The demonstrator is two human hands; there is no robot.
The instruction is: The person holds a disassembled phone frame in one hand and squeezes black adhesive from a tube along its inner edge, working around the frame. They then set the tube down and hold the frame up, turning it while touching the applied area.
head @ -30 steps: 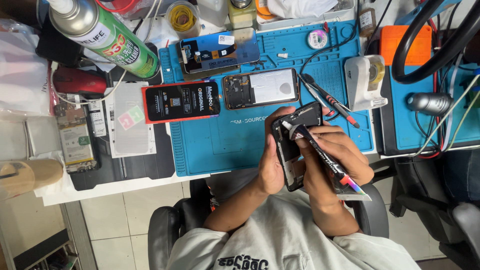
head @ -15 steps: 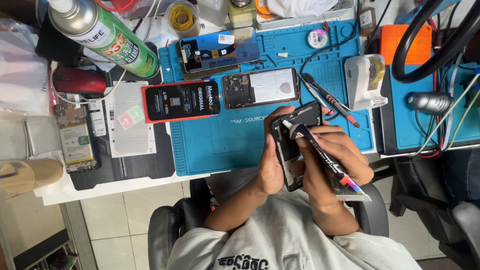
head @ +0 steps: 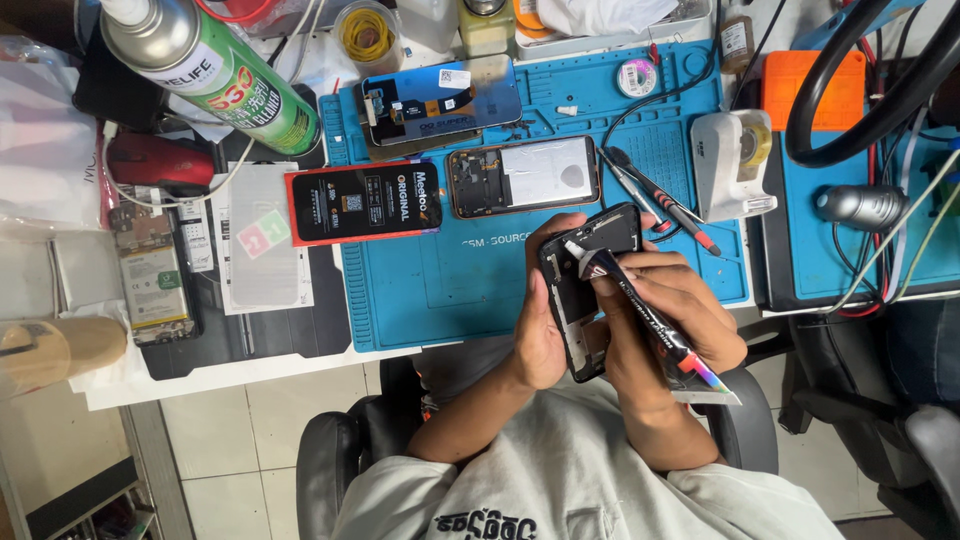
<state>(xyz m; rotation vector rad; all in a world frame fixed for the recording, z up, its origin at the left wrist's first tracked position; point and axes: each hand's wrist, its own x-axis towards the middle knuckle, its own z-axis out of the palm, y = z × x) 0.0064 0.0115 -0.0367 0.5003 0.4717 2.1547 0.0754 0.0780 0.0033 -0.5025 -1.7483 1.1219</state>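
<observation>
Black phone frame (head: 580, 300) sits clasped in the left hand (head: 538, 335) above the lap; the right hand (head: 672, 310) grasps a dark glue tube (head: 650, 325), nozzle on the frame. Beyond, on the blue mat (head: 440, 290), lies a flat black box (head: 365, 203) edged red; a green spray can (head: 215, 70) lies upper left.

A green spray can (head: 215, 75), a tape dispenser (head: 732, 165) and a red mouse (head: 160, 163) surround the blue mat (head: 450, 290).
</observation>
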